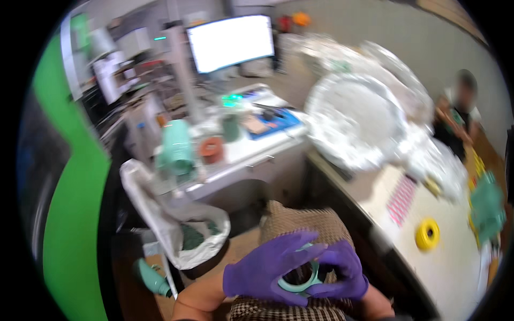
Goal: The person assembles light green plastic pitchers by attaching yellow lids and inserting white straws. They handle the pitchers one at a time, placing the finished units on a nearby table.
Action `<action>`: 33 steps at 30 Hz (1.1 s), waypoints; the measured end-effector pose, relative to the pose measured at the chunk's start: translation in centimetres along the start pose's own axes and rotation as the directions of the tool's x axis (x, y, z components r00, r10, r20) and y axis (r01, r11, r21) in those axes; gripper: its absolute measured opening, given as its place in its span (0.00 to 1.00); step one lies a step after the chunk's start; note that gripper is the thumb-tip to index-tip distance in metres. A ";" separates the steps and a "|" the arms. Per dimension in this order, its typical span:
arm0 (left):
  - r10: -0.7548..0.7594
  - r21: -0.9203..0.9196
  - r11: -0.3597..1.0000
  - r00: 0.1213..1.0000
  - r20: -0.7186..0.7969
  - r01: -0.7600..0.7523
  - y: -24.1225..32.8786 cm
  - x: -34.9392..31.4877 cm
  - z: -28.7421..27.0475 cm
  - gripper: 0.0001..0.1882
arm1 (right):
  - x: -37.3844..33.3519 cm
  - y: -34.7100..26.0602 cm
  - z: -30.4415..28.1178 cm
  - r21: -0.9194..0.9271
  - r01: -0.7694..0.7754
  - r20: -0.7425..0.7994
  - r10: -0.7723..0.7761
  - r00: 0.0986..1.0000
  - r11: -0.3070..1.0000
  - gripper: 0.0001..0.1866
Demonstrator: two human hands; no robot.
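My left hand, in a purple glove, curls round the left side of a mint-green ring-shaped part with an open middle. On its right side, my right hand, gloved alike, closes its fingers on the same part. The hands meet above my lap, over a brown checked cloth. Fingers cover much of the part, so its full shape is hidden. Left of my hands, a white bag gapes with dark green pieces inside.
A mint-green cylinder, orange-red roll and blue tray stand on the white desk, before a monitor. Right, a table bears clear plastic wrap and a yellow tape roll. A person is beyond it.
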State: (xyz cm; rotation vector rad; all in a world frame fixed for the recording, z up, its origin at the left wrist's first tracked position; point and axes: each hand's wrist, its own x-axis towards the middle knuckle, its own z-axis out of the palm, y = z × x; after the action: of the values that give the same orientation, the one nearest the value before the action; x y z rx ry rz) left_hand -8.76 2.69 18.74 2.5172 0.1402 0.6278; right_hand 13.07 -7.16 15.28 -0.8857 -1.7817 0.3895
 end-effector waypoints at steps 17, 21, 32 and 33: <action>-0.537 -0.001 0.827 0.790 -0.296 0.562 -2.2 -5.2 -3.0 0.27 | -1.1 -9.6 -9.7 0.793 0.229 0.091 -0.481 0.872 0.564 0.08; -0.595 -0.299 0.803 0.731 -0.335 0.516 -6.0 -8.3 -0.5 0.18 | -2.1 -7.5 -8.8 0.749 0.049 0.292 -0.395 0.871 0.661 0.12; -0.718 -0.702 0.656 0.517 -0.465 0.279 -17.6 -18.0 6.8 0.31 | -18.4 2.6 -18.1 -0.666 -0.678 -0.628 0.256 0.735 0.311 0.24; -0.784 -0.789 0.546 0.505 -0.361 0.283 -15.7 -17.1 6.6 0.34 | -20.4 5.3 -20.6 -0.827 -0.533 -0.521 0.110 0.846 0.182 0.30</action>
State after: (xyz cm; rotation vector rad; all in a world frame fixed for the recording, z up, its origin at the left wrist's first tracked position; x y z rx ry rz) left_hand -20.40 9.07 -1.35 1.2812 0.8686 1.0656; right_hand 37.20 -21.47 6.33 -2.1170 -1.3063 -0.7524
